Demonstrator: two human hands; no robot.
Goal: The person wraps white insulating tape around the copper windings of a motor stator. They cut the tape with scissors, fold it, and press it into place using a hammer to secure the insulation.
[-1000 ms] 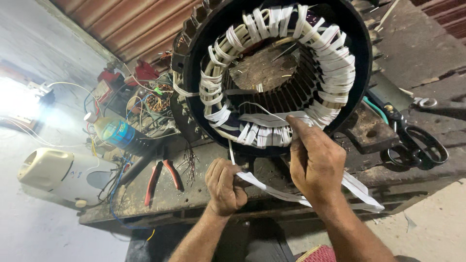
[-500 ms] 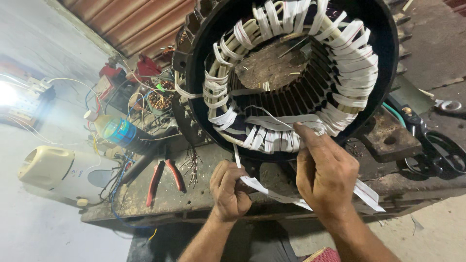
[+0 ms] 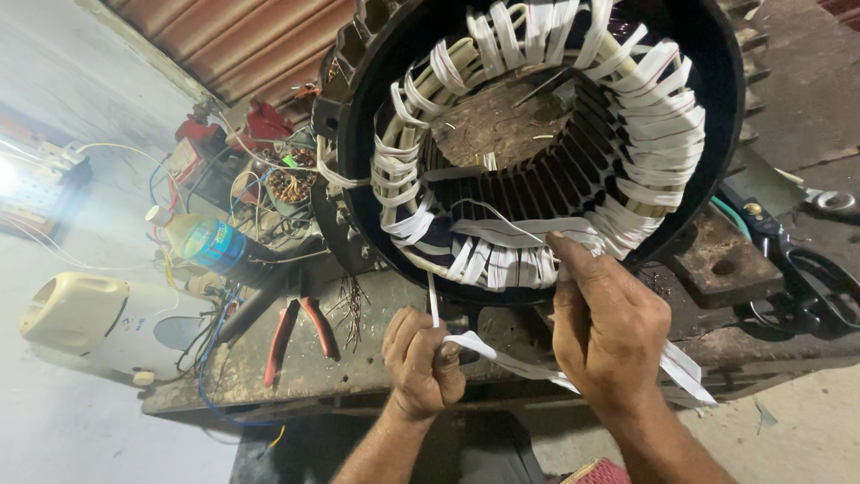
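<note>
A large black motor stator point(image 3: 717, 116) stands on a worn bench, its coil windings point(image 3: 654, 134) bound all round with white cloth tape. My left hand point(image 3: 423, 363) is closed on a strip of that white tape point(image 3: 488, 354), which runs up from the fist to the bottom of the winding. My right hand point(image 3: 605, 327) presses its fingertips on the taped coil at the lower rim and also pinches the tape, whose loose end point(image 3: 685, 369) hangs out to the right.
Red-handled pliers point(image 3: 300, 336) lie on the bench point(image 3: 367, 367) left of my hands. Tangled wires, a blue-labelled can point(image 3: 215, 246) and a cream plastic container point(image 3: 81, 314) crowd the left. Black scissors point(image 3: 806, 278) lie at right.
The view has moved closer to the stator. My left hand has pulled the tape a little lower and tighter; my right hand stays on the bottom of the winding.
</note>
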